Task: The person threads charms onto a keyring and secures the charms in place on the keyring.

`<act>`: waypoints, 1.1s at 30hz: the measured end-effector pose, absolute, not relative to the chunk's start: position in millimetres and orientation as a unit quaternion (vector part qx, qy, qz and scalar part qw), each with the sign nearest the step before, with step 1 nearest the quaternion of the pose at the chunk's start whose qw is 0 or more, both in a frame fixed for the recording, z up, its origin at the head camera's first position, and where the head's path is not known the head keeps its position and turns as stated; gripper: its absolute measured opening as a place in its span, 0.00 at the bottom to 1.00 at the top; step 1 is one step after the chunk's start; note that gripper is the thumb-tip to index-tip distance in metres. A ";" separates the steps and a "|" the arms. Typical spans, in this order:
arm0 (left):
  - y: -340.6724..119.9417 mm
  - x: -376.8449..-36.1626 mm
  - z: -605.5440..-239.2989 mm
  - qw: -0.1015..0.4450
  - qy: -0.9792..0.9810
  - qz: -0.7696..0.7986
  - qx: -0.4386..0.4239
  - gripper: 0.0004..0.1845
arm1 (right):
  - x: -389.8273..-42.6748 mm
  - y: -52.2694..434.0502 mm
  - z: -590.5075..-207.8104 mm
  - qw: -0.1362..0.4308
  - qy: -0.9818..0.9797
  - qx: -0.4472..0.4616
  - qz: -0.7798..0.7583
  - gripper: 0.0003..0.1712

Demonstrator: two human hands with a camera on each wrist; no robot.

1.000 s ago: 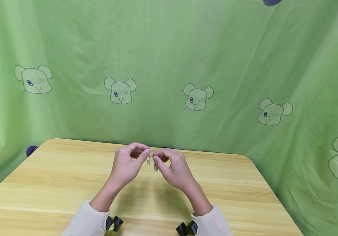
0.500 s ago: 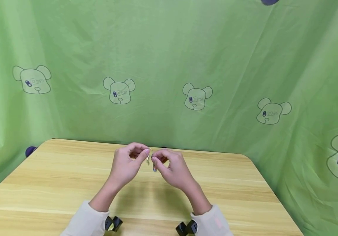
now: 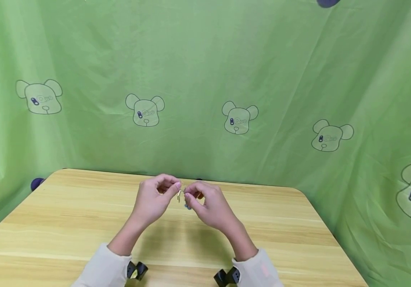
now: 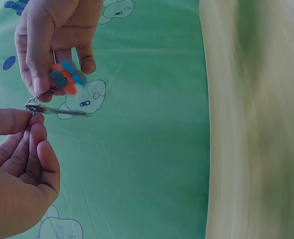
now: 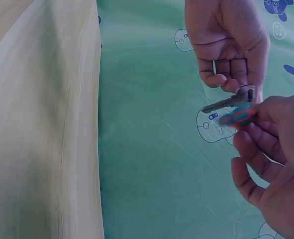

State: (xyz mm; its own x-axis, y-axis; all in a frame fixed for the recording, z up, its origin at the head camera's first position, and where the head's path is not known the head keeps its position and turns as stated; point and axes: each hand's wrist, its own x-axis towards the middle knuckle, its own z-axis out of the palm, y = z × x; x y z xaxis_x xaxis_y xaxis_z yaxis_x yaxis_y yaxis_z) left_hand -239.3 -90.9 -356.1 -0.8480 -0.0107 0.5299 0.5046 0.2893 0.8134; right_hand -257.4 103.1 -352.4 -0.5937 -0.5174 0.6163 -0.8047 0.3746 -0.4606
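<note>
My left hand (image 3: 156, 197) and right hand (image 3: 210, 203) meet fingertip to fingertip above the table. Between the left thumb and fingers a small metal key ring (image 4: 31, 105) is pinched. A key (image 5: 226, 102) hangs from it, its blade pointing down toward the tabletop. With thumb and index finger the right hand pinches the short chain (image 4: 46, 93) of an orange and blue keychain charm (image 4: 65, 78), which dangles below those fingers. Chain and ring come together right between the two hands. The fingertips partly hide the ring.
A light wooden table (image 3: 83, 223) with rounded far corners lies beneath the hands. Green curtains (image 3: 191, 59) printed with bear heads stand behind it and at both sides. Black wrist cameras (image 3: 137, 271) sit by the pale sleeves.
Both hands stay nearly in place, still pinching. The charm under the right fingers swings and turns slightly, and the key shifts a little left.
</note>
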 end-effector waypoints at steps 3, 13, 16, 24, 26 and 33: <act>-92.3 -242.4 -359.0 0.204 -0.784 -0.566 -0.155 0.03 | -257.8 104.0 -352.6 0.184 -0.819 0.411 0.356 0.04; -97.9 -250.5 -369.4 0.142 -0.811 -0.548 -0.150 0.02 | -261.2 106.2 -355.1 0.092 -0.858 0.379 0.334 0.06; -99.0 -252.9 -374.3 0.114 -0.820 -0.541 -0.152 0.02 | -264.6 108.4 -359.6 0.041 -0.861 0.371 0.345 0.07; -100.2 -261.9 -393.4 0.034 -0.846 -0.506 -0.165 0.03 | -276.3 114.2 -377.1 -0.082 -0.861 0.360 0.349 0.08; -100.2 -262.4 -397.3 0.010 -0.848 -0.501 -0.171 0.01 | -278.4 115.7 -381.5 -0.114 -0.860 0.351 0.353 0.08; -98.4 -259.8 -409.5 -0.063 -0.865 -0.451 -0.210 0.08 | -283.0 122.2 -394.4 -0.233 -0.839 0.334 0.360 0.08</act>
State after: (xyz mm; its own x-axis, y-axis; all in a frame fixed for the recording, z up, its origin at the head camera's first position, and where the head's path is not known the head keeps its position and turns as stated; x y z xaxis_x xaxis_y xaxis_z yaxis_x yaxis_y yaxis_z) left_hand -259.8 -98.4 -409.5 -0.9035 0.4210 0.0804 0.3071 0.5049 0.8067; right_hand -283.0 122.2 -394.4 -0.6677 -0.7289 -0.1515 -0.3928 0.5178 -0.7600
